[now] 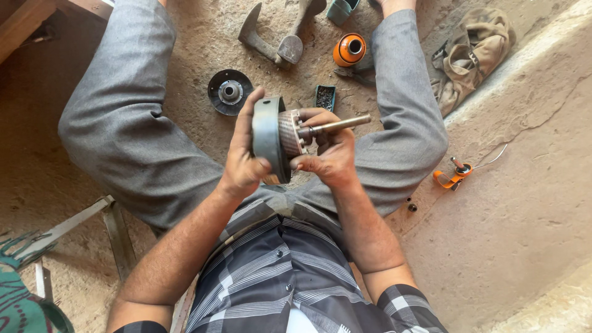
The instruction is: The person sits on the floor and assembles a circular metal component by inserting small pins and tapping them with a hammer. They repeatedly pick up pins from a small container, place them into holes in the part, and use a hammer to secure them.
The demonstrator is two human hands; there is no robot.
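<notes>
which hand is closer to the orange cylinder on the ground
Right. The right hand, gripping the motor part by its shaft end, sits just below the orange cylinder. The left hand holds the part's disc side, farther away.

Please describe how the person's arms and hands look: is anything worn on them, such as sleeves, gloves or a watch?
Both forearms are bare. The left hand and right hand wear no gloves, and no watch or ring is visible. Short sleeves in a dark checked pattern with white lines end near the elbows.
</notes>
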